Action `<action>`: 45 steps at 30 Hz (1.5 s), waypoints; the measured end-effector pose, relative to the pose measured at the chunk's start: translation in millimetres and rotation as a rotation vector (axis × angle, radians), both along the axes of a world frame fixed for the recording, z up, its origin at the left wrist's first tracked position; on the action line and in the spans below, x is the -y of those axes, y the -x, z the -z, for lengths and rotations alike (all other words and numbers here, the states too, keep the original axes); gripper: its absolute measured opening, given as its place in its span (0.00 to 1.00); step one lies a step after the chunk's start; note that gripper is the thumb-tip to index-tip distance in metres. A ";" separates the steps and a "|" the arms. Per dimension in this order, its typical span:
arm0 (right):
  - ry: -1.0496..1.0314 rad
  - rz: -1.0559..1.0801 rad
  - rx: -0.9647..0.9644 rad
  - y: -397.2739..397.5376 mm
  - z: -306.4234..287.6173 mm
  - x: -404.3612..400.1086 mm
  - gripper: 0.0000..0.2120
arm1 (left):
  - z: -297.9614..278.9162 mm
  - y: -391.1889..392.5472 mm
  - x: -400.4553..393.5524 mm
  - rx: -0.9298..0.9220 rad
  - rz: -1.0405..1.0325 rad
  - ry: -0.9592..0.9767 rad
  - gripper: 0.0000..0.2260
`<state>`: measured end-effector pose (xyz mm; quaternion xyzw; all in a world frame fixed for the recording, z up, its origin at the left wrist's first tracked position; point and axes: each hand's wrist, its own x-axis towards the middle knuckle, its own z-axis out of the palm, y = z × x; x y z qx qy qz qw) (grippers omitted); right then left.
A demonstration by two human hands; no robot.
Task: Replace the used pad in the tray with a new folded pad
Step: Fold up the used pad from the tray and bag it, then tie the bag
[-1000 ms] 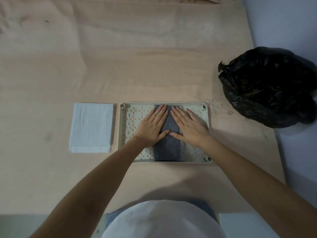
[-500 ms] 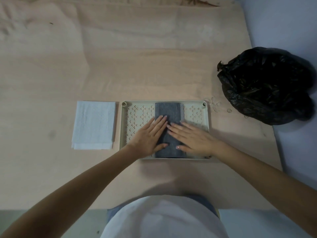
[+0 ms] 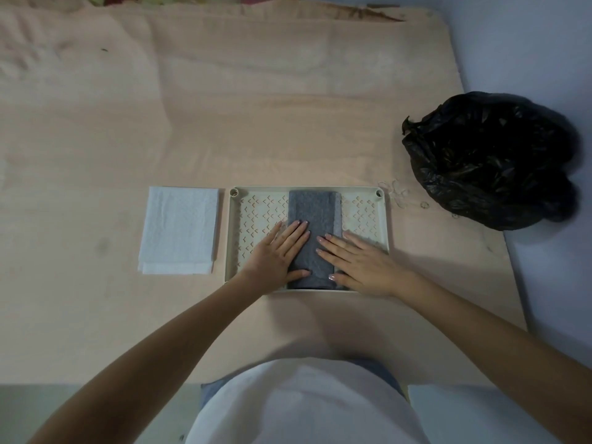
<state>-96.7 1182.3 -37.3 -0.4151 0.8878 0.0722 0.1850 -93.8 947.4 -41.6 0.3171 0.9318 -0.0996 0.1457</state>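
A folded grey pad (image 3: pixel 314 213) lies lengthwise down the middle of a cream perforated tray (image 3: pixel 256 216) on the wooden table. My left hand (image 3: pixel 277 254) rests flat on the pad's left near part, fingers spread. My right hand (image 3: pixel 358 261) lies flat across its right near part and the tray floor. Neither hand grips anything. A folded white pad (image 3: pixel 179 229) lies on the table just left of the tray.
A crumpled black plastic bag (image 3: pixel 490 161) sits at the table's right edge, partly hanging over it. A few small clear rings (image 3: pixel 398 195) lie between tray and bag. The table's near edge runs just in front of my torso.
Both hands have slid toward me along the grey pad, from its far half to its near half, uncovering the far end. The pad and tray stayed in place.
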 end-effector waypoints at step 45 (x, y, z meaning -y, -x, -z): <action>0.855 1.463 0.691 32.0 -22.9 43.5 0.12 | -16.5 41.6 4.4 0.562 -1.286 -0.943 0.16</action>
